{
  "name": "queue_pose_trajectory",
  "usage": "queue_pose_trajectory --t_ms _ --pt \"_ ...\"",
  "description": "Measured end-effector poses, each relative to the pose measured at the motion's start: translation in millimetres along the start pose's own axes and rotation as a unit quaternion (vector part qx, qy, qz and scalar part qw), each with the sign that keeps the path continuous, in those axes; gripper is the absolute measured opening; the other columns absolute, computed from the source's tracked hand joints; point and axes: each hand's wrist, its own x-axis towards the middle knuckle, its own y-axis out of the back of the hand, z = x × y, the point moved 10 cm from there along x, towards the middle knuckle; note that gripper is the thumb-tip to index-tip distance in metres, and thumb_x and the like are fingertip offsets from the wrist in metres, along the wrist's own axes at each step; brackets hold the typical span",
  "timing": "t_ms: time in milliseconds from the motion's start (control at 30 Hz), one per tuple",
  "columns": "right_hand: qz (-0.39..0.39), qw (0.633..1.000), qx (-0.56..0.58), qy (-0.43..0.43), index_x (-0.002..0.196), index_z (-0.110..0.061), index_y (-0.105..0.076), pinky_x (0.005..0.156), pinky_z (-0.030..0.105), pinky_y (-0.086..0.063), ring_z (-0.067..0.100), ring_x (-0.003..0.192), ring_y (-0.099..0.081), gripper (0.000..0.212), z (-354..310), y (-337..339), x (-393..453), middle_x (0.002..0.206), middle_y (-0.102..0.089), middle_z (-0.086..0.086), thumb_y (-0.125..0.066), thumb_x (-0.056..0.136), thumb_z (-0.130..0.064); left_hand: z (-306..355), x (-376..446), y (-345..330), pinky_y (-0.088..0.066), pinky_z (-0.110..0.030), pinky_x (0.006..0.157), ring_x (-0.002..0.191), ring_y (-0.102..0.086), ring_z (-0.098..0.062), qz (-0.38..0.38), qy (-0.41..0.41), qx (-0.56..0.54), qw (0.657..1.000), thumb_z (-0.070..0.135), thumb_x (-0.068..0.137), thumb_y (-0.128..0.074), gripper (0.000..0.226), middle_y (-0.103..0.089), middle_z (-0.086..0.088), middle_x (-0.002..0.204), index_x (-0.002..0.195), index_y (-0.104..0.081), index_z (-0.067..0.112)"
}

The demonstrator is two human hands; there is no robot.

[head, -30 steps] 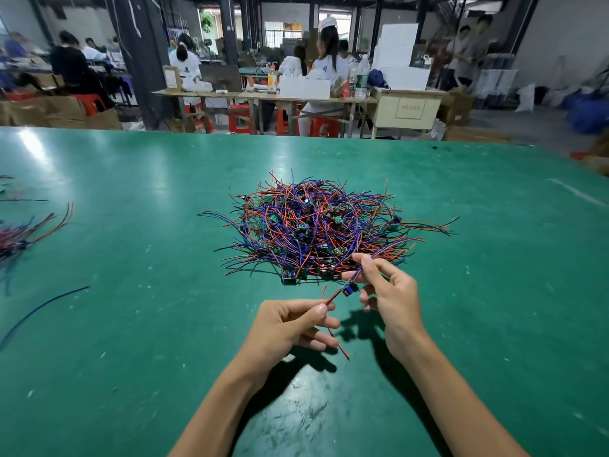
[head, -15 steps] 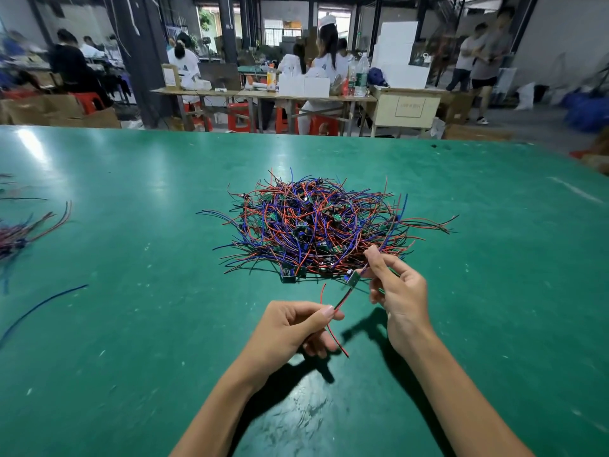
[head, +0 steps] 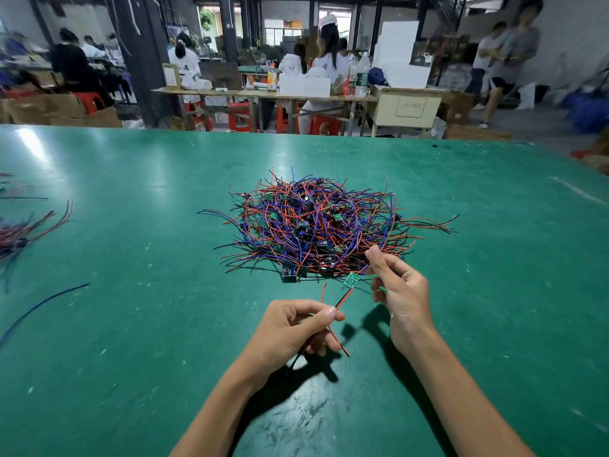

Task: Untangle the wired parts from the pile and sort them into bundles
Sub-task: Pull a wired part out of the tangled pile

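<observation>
A tangled pile of wired parts (head: 316,225), red, blue and black leads on small green boards, lies mid-table. One wired part (head: 351,280), a small green board, hangs between my hands just in front of the pile. My left hand (head: 293,331) pinches its red and black leads between thumb and forefinger. My right hand (head: 398,291) grips the leads on the board's other side, which still run up into the pile's near right edge.
The green table (head: 131,324) is wide. A sorted bundle of wired parts (head: 19,235) lies at the left edge, with a loose blue wire (head: 43,308) in front of it. Behind the table people sit at benches, and two stand at the far right.
My right hand has lifted and moved right, drawing the part's far leads out of the pile. The small board has turned so its green face shows. My left hand has kept its pinch.
</observation>
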Motion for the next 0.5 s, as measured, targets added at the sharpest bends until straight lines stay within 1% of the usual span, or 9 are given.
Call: queue_pose_trajectory --t_ms 100,200,267,333,367,433,467,500 --pt "-0.013 1.0 -0.014 -0.016 0.086 -0.021 -0.078 0.048 0.014 -0.039 0.003 0.055 -0.057 0.028 3.0 -3.7 -1.8 0.077 -0.072 -0.008 -0.072 0.077 -0.048 -1.0 0.7 3.8 -0.046 -0.016 0.054 0.052 -0.06 -0.013 0.015 -0.001 0.002 1.0 0.036 0.085 -0.073 0.025 -0.076 -0.016 0.075 0.094 -0.079 0.013" --pt "-0.058 0.997 -0.005 -0.058 0.096 -0.025 -0.078 0.052 0.013 -0.046 0.001 0.065 -0.065 0.029 10.7 -14.4 -5.5 0.094 -0.078 -0.005 -0.063 0.087 -0.048 -3.1 1.2 7.7 -0.047 -0.017 0.053 0.052 -0.059 -0.013 0.029 0.0 -0.003 1.0 0.031 0.082 -0.08 0.02 -0.076 -0.018 0.076 0.091 -0.079 0.013" --pt "-0.112 0.99 -0.003 -0.089 0.108 -0.025 -0.075 0.057 0.014 -0.051 0.005 0.075 -0.07 0.037 15.1 -26.5 -11.6 0.103 -0.079 -0.001 -0.056 0.092 -0.052 -3.1 1.4 9.4 -0.047 -0.018 0.052 0.052 -0.058 -0.014 0.039 -0.005 -0.003 0.999 0.026 0.081 -0.082 0.015 -0.075 -0.018 0.075 0.09 -0.08 0.015" --pt "-0.155 0.982 -0.01 -0.111 0.117 -0.023 -0.071 0.063 0.019 -0.056 0.013 0.085 -0.074 0.047 18.5 -37.0 -18.4 0.108 -0.078 0.003 -0.052 0.091 -0.057 -2.4 1.9 10.8 -0.047 -0.017 0.053 0.052 -0.059 -0.015 0.049 -0.01 0.002 0.999 0.024 0.081 -0.082 0.012 -0.075 -0.018 0.074 0.089 -0.08 0.015" --pt "-0.164 0.98 -0.01 -0.11 0.118 -0.022 -0.07 0.066 0.022 -0.057 0.016 0.088 -0.074 0.047 18.4 -40.6 -20.6 0.108 -0.078 0.005 -0.052 0.091 -0.056 -2.2 1.8 11.1 -0.047 -0.017 0.054 0.052 -0.059 -0.014 0.053 -0.01 0.004 0.999 0.024 0.081 -0.081 0.012 -0.076 -0.018 0.074 0.088 -0.08 0.015" --pt "-0.15 0.986 -0.003 -0.076 0.116 -0.018 -0.069 0.07 0.025 -0.057 0.019 0.085 -0.074 0.037 12.4 -41.1 -19.5 0.103 -0.078 0.006 -0.054 0.095 -0.045 -1.1 1.4 11.1 -0.048 -0.018 0.053 0.054 -0.061 -0.015 0.057 -0.011 0.004 0.998 0.028 0.079 -0.081 0.016 -0.076 -0.016 0.076 0.089 -0.08 0.015" --pt "-0.123 0.991 0.003 -0.051 0.113 -0.017 -0.069 0.066 0.025 -0.058 0.018 0.078 -0.073 0.029 6.5 -35.6 -15.6 0.096 -0.078 0.005 -0.053 0.1 -0.037 -0.2 1.0 10.7 -0.049 -0.018 0.053 0.055 -0.063 -0.015 0.06 -0.012 -0.001 0.998 0.031 0.078 -0.081 0.02 -0.077 -0.015 0.079 0.091 -0.08 0.016" --pt "-0.086 0.996 0.009 -0.024 0.11 -0.015 -0.069 0.06 0.024 -0.056 0.015 0.067 -0.07 0.024 -0.9 -25.2 -9.2 0.085 -0.076 0.002 -0.051 0.104 -0.03 1.2 1.1 10.5 -0.05 -0.019 0.053 0.058 -0.064 -0.016 0.062 -0.015 -0.007 0.998 0.033 0.077 -0.079 0.024 -0.078 -0.014 0.082 0.094 -0.08 0.016"
